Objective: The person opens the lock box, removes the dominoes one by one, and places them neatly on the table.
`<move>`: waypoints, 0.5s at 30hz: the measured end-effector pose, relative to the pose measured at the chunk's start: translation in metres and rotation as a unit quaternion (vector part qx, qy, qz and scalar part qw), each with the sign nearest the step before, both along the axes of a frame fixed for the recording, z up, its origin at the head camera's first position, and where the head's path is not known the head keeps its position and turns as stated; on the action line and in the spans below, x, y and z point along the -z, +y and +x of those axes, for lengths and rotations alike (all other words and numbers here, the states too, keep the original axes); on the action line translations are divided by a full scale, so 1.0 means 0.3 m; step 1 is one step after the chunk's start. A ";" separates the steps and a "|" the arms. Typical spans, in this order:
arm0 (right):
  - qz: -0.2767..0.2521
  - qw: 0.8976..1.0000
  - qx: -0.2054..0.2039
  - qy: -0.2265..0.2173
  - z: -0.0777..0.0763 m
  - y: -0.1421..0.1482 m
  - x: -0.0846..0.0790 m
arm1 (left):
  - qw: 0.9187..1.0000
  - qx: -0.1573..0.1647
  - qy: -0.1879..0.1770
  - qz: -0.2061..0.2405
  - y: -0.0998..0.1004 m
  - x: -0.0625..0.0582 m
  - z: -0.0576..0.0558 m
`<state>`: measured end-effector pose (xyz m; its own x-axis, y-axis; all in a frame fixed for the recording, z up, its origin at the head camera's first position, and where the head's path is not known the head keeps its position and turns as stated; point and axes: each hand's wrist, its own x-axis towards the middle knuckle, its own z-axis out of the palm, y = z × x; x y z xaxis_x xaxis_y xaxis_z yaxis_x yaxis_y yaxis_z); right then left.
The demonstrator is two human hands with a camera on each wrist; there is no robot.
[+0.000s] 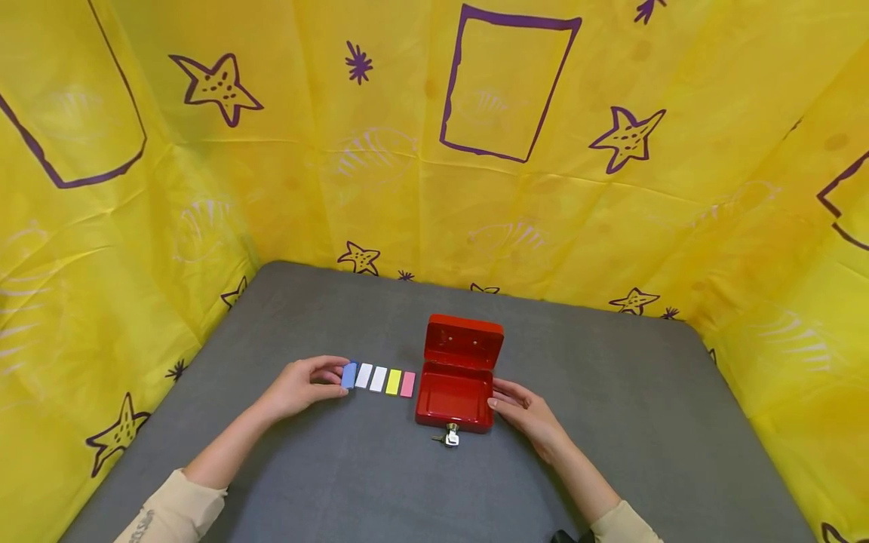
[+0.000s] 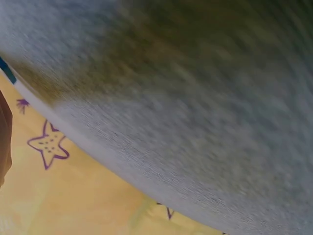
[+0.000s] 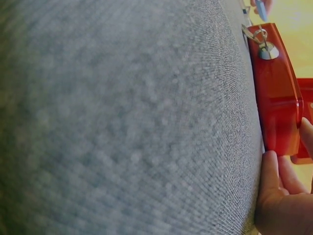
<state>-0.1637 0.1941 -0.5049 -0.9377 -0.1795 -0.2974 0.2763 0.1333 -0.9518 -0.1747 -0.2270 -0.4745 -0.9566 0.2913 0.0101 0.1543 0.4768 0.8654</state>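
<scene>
In the head view, my left hand [image 1: 305, 385] pinches a small blue rectangular piece [image 1: 349, 375] between thumb and fingers, at the left end of a row. To its right lie two white pieces [image 1: 371, 377], a yellow piece [image 1: 393, 381] and a pink piece [image 1: 408, 384]. A red metal cash box [image 1: 453, 396] stands beside the row, its lid [image 1: 468, 341] raised. My right hand [image 1: 529, 415] grips the box's right wall, thumb at the rim and fingers along the outside. The left wrist view catches only a sliver of hand at its edge.
A key [image 1: 451, 436] sits in the lock on the front of the box, with another hanging from it. Grey cloth covers the table [image 1: 366, 483]. Yellow printed fabric [image 1: 394, 188] walls in the table at the back and sides.
</scene>
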 end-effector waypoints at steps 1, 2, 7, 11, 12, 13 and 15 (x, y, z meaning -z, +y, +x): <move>0.001 1.000 0.000 0.000 0.001 0.000 0.000 | 1.000 -0.004 0.000 -0.002 -0.006 0.000 -0.002; 0.002 1.000 0.001 0.000 0.001 0.000 0.000 | 1.000 -0.007 0.000 -0.005 -0.012 0.000 -0.004; 0.007 1.000 0.003 0.002 0.000 0.000 0.001 | 1.000 -0.006 0.007 -0.011 -0.042 -0.004 -0.015; 0.008 1.000 0.006 0.001 0.000 -0.001 0.002 | 1.000 0.000 0.012 -0.016 -0.061 0.002 -0.022; 0.008 1.000 0.007 0.000 -0.001 -0.001 0.002 | 1.000 0.000 0.014 -0.020 -0.066 0.006 -0.024; 0.007 1.000 0.007 0.000 -0.001 -0.001 0.002 | 1.000 -0.003 0.015 -0.023 -0.070 0.009 -0.025; 0.007 1.000 0.007 0.000 -0.001 -0.001 0.002 | 0.999 -0.005 0.019 -0.030 -0.077 0.016 -0.028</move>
<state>-0.1640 0.1937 -0.5055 -0.9405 -0.1617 -0.2989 0.2776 0.1419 -0.9502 -0.1833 -0.2501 -0.4794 -0.9589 0.2820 0.0303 0.1818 0.5292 0.8288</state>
